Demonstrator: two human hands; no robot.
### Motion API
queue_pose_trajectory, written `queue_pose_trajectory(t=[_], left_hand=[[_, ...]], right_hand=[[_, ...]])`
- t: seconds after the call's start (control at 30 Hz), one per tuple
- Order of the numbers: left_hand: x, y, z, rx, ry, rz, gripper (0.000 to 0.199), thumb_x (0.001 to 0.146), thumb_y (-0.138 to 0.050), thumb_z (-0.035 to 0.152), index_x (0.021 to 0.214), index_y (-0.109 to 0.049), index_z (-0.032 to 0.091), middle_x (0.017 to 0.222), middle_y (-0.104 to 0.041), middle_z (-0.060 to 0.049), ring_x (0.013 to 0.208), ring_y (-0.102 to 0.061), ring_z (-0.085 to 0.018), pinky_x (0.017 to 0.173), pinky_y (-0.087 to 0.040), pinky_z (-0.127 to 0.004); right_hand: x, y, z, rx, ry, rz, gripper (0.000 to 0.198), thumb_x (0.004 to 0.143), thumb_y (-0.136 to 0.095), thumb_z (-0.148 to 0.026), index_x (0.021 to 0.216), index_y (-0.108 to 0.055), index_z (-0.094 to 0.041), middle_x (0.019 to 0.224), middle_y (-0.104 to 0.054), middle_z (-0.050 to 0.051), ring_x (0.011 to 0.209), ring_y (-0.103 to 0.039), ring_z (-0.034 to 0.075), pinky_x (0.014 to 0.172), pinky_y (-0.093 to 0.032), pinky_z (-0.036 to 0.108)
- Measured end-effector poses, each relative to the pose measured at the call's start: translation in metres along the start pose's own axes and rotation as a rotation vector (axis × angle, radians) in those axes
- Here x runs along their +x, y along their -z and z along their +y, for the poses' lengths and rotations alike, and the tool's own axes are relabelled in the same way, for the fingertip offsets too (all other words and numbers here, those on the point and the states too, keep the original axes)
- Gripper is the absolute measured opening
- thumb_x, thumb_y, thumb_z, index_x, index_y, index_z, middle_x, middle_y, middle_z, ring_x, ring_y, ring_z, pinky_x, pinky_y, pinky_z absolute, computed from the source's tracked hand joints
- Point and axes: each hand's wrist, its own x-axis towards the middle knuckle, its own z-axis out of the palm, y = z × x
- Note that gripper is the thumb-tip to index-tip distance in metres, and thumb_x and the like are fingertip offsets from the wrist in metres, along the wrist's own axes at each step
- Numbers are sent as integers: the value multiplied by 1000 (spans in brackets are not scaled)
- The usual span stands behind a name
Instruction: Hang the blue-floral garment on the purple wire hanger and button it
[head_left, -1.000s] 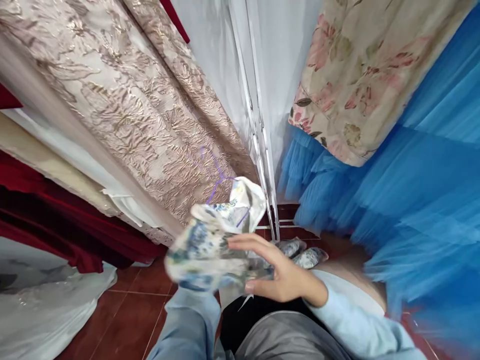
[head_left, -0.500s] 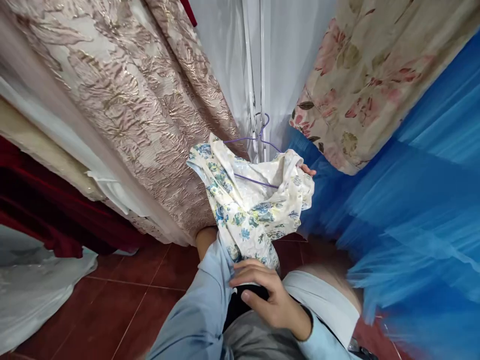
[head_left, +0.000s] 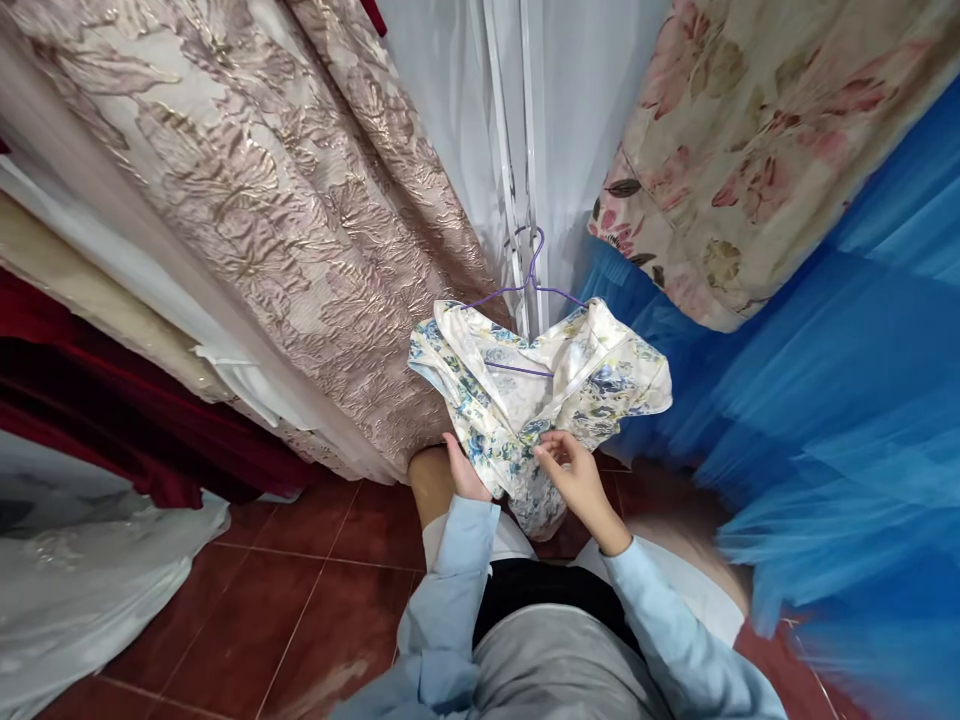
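A white short-sleeved floral top with blue and green flowers hangs on a thin purple hanger; its lower end drops toward my lap. The hanger's hook is up by white strips. My left hand is at the top's left side, thumb sticking up apart and the other fingers hidden behind the cloth. At the front, just below the V of the neckline, my right hand pinches the fabric between thumb and fingers.
Pink embossed brocade hangs at left, with dark red cloth and a pale sheer fabric beyond. To the right are a cream cloth with pink flowers and blue tulle. Red tiles cover the floor.
My left hand has come back from behind the top's right shoulder to its left side. My right hand has moved up from my lap onto the front. The top now hangs straighter, slightly rightward.
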Motion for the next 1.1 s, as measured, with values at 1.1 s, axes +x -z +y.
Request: queue_pose_trajectory(t=[1.1], left_hand=[[-33, -39, 12, 1626, -795, -785, 14, 100, -52, 21, 93, -64, 19, 93, -72, -7, 90, -68, -22, 81, -52, -34]], right_hand=[[-18, 16, 7, -158, 194, 91, 10, 86, -63, -27, 93, -62, -21, 86, -65, 3, 82, -62, 20, 78, -49, 33]])
